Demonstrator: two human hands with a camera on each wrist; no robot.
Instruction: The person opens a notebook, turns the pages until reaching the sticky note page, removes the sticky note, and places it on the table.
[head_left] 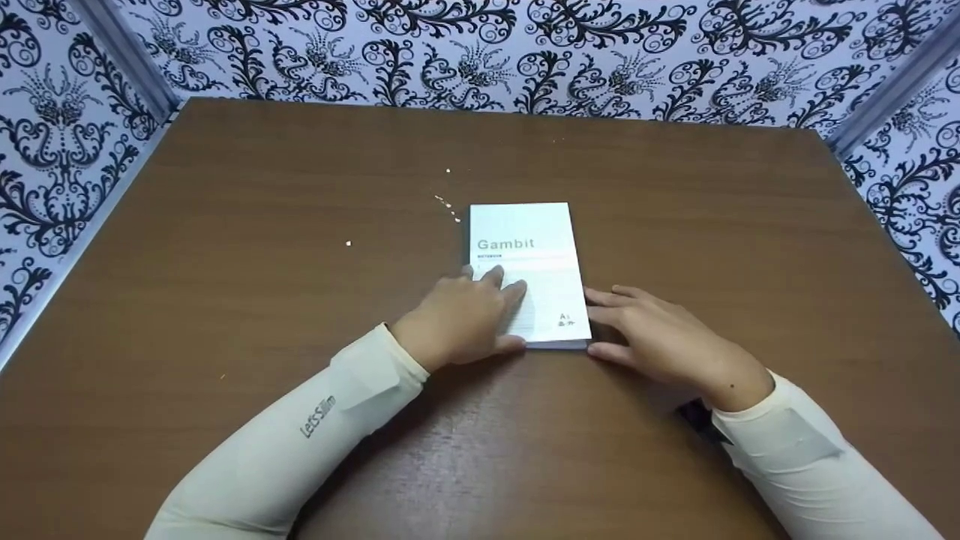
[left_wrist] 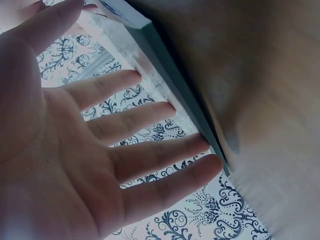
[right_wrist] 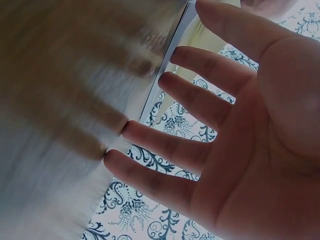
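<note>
A thick white notebook with "Gambit" printed on its cover lies flat on the brown table. My left hand rests with spread fingers over the cover's lower left part, its thumb at the bottom edge. In the left wrist view the notebook's dark green spine shows, and the fingers reach to it nearly straight. Along the right edge lies my right hand, fingers extended and tips at the notebook's side. The right wrist view shows its straight fingers fanned out, some tips close on the tabletop.
Small white crumbs are scattered left of and beyond the notebook. Black-and-white patterned walls stand behind the table and at both sides. Pale sleeves cover both forearms.
</note>
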